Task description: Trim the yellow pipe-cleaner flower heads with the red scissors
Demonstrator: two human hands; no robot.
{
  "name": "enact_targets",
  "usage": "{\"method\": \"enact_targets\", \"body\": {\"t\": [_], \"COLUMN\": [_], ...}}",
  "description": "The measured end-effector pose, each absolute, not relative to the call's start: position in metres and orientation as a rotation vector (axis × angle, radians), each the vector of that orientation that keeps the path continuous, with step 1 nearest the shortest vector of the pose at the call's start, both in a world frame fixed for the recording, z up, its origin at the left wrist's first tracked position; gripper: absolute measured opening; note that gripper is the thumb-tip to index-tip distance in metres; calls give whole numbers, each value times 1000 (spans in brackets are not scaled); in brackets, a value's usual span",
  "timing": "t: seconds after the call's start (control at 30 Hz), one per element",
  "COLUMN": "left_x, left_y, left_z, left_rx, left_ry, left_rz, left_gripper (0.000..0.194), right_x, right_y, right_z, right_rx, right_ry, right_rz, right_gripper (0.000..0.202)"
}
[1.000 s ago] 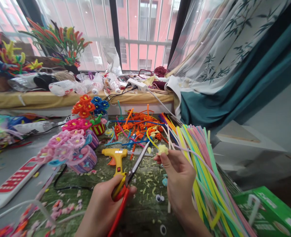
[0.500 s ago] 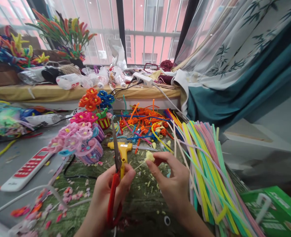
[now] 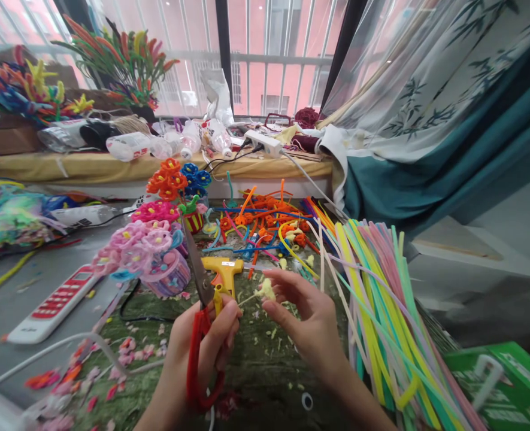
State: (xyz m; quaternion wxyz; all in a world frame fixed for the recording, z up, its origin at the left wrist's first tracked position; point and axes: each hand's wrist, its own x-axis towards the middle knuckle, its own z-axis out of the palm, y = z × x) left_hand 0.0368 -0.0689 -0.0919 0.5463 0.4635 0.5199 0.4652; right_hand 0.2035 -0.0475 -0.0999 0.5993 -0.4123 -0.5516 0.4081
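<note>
Red-handled scissors (image 3: 196, 353) rest in my left hand (image 3: 206, 347), blades pointing up and away. The same hand pinches the thin stem of a small pale yellow fluffy piece (image 3: 267, 290). My right hand (image 3: 309, 323) is curved beside that piece, thumb and fingertips around its right side; whether they touch it is hard to tell. Just beyond my left hand lies a yellow glue gun (image 3: 227, 270) on the dark green mat (image 3: 256, 383), which is scattered with yellow fluff bits.
Pink craft flowers (image 3: 139, 251) in a pot and a white remote (image 3: 51, 308) are at left. Orange pipe cleaners (image 3: 265, 218) lie behind. Long pastel pipe cleaners (image 3: 376, 287) and a green box (image 3: 502, 383) are at right. A power strip (image 3: 265, 143) sits on the sill.
The scissors' blades have tilted further left. The yellow piece has shifted slightly left and down, and my right fingers have loosened around it. The whole view has moved a little.
</note>
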Motion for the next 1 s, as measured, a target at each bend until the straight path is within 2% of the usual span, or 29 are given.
{"method": "enact_targets", "body": {"t": [0.17,0.4,0.63,0.87,1.0], "left_x": [36,46,48,41,46], "left_y": [-70,-72,-73,-72,-76], "left_z": [-94,-78,-81,-90,-87], "left_rx": [1119,1228,1290,1550,1532], "left_ry": [1242,1415,1496,1646,1713], "left_rz": [1126,1354,1135,961,942], "left_gripper": [46,59,19,19,10], "right_x": [205,211,214,218,220], "right_y": [-48,-44,-45,-42,-40], "right_z": [-102,-104,-105,-111,-116], "right_rx": [-971,-1050,-1068,-1091,-1113], "right_ry": [-1259,-1158,-1032,-1085,-1153], "right_rz": [986,867,775,651,550], "right_gripper": [22,15,13,13,15]}}
